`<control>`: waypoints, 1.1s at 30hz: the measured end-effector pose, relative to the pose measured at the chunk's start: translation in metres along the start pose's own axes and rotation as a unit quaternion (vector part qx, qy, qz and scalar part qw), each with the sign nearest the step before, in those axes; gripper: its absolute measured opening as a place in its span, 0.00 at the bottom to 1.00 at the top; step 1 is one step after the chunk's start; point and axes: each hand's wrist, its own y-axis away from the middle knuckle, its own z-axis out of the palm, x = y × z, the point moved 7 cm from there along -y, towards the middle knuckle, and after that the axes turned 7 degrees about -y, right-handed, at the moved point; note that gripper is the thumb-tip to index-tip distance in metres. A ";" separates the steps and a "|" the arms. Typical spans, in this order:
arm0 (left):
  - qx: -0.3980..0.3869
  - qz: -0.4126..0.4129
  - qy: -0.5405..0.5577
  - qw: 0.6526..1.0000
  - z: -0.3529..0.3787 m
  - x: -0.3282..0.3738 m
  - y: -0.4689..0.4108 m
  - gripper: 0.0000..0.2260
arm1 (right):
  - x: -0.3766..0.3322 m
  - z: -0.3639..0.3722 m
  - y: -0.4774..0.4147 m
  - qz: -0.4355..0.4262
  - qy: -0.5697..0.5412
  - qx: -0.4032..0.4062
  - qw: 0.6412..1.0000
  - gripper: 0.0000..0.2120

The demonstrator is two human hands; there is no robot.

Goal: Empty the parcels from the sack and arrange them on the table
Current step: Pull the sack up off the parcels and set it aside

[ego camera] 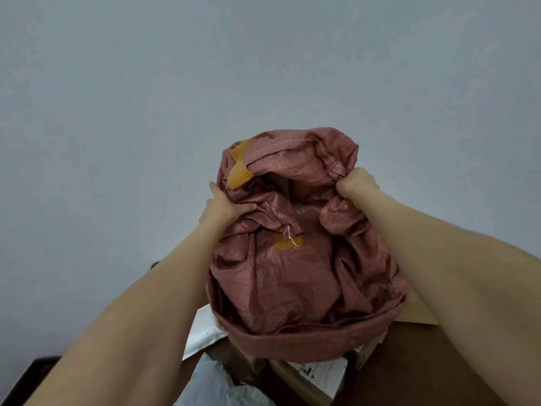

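Now the reddish sack (292,273) is gripped at its bunched cloth by the left hand (223,207) and the right hand (356,183), held apart; parcels (205,335) are seen below them.

woven plastic sack (292,273) faintly glossy, matt cardboard parcel (415,316), dark wood table (424,370)

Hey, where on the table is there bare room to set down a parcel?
Bare table shows right of the labelled cardboard box, beside the right forearm. Under the sack it is crowded: white mailer, grey bag and boxes overlap. The left forearm hides the rest.
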 end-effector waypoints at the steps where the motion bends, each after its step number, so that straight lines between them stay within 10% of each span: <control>1: -0.021 0.001 -0.020 1.000 0.006 -0.001 0.001 0.49 | 0.003 -0.006 -0.001 0.002 0.010 0.012 1.000 0.16; 5: 0.002 0.029 -0.128 0.991 0.005 0.003 0.002 0.19 | 0.014 -0.019 -0.008 -0.012 0.030 -0.015 0.999 0.20; 10: 0.038 0.007 -0.046 0.998 -0.023 0.012 -0.011 0.12 | 0.026 -0.009 -0.005 -0.013 0.109 -0.136 0.985 0.42; 17: 0.064 0.010 -0.096 0.993 -0.053 0.019 -0.017 0.10 | 0.036 -0.034 -0.005 0.010 0.104 -0.050 0.993 0.19; 22: 0.115 0.055 -0.256 0.958 -0.058 0.032 -0.003 0.24 | 0.028 -0.040 -0.010 0.026 0.023 -0.064 0.997 0.21; 26: 0.158 0.183 -0.175 0.954 -0.046 0.060 0.027 0.20 | 0.025 -0.039 -0.007 0.034 -0.032 -0.083 0.995 0.14; 33: -0.029 0.233 -0.078 0.969 0.012 0.051 0.042 0.45 | 0.011 -0.042 -0.002 0.049 -0.168 -0.143 0.974 0.16</control>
